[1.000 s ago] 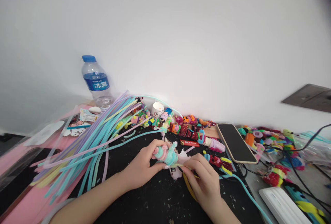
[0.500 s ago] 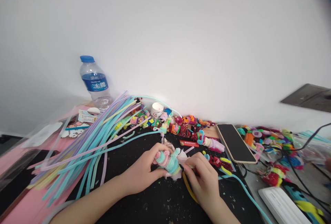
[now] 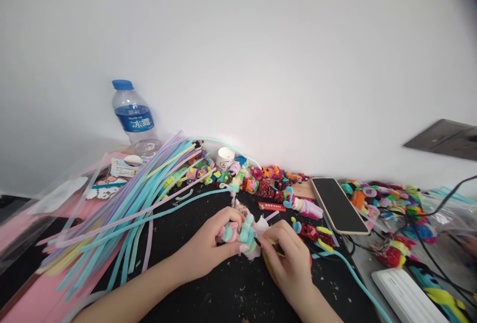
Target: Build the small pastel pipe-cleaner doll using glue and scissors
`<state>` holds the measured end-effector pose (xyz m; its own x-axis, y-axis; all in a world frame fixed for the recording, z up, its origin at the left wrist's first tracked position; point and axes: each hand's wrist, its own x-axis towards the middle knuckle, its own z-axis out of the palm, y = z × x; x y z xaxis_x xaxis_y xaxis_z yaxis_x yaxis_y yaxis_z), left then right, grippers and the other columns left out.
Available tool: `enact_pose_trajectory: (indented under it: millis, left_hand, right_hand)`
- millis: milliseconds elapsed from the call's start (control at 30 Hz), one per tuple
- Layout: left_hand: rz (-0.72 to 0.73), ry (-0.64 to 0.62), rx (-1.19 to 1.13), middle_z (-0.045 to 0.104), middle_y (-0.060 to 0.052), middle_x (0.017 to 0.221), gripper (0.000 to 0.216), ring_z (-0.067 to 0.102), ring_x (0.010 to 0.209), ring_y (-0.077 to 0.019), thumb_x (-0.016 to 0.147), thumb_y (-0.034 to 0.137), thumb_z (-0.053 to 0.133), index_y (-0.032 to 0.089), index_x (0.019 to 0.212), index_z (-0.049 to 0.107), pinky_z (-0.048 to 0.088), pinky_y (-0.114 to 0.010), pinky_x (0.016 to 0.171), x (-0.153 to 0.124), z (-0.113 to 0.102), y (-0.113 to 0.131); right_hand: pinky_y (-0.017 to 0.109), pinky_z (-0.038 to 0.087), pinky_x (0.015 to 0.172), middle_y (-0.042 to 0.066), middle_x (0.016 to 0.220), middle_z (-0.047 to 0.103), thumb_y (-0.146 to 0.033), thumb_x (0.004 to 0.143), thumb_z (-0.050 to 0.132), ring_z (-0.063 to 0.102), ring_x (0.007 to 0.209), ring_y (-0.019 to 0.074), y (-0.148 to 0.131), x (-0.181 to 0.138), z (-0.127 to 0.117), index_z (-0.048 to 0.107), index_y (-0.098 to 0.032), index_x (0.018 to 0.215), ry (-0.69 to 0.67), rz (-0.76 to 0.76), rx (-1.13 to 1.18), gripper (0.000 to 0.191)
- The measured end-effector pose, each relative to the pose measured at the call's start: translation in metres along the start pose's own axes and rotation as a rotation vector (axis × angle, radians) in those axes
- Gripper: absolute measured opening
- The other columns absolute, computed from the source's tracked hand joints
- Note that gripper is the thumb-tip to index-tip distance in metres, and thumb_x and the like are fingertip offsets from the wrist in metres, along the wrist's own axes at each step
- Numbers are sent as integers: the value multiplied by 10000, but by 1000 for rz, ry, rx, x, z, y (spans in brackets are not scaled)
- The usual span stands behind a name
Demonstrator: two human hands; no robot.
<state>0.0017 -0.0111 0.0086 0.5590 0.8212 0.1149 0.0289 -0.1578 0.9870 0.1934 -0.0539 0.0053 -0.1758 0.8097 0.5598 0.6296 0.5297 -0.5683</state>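
Note:
My left hand (image 3: 219, 236) is closed around a small fuzzy pipe-cleaner figure (image 3: 246, 231) in mint, pink and pale yellow. My right hand (image 3: 286, 253), also closed, grips a small tool with a dark tip (image 3: 257, 241) and yellow and red handle parts; the fingers cover most of it, so its exact kind is unclear. The tip meets the figure's right side. Under and behind the figure shows a pale pinkish-white piece (image 3: 261, 224). Both hands are low over a black mat (image 3: 238, 288) strewn with tiny clippings.
Loose pastel pipe cleaners (image 3: 145, 203) fan out at left, before a water bottle (image 3: 134, 117). Finished pipe-cleaner figures (image 3: 268, 189) line the wall around a paper cup (image 3: 225, 158). At right lie a phone (image 3: 339, 206), a white ridged device (image 3: 406, 295) and black cables (image 3: 421, 243).
The figure has turned slightly in my left hand, and the left thumb has moved right across its front. Red now shows beside the yellow handle behind my right hand.

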Motion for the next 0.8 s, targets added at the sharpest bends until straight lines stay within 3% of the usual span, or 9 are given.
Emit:
enact_pose_trajectory:
  millis: [233, 567, 800]
  left_hand:
    - [-42, 20, 41, 573, -22, 935, 138, 525, 863, -186, 762, 283, 598, 198, 847, 529, 429, -323, 809, 1, 1, -1]
    - [5, -37, -32, 548, -19, 933, 128, 518, 904, -172, 780, 214, 582, 203, 790, 455, 421, -313, 840, 0, 0, 1]
    - [21, 12, 42, 576, -32, 926, 229, 538, 863, -186, 679, 238, 681, 199, 773, 476, 435, -314, 778, -1, 0, 2]
  right_hand:
    - [250, 377, 532, 1, 679, 503, -142, 871, 521, 493, 588, 132, 3, 0, -1, 517, -190, 749, -9, 9, -11, 131]
    - [248, 382, 515, -2, 665, 512, -176, 867, 535, 499, 574, 135, 3, 1, -1, 514, -196, 740, -3, 17, -33, 130]
    - [245, 379, 529, -4, 668, 520, -147, 858, 548, 492, 584, 133, -3, 2, 2, 514, -195, 749, 10, -14, 11, 123]
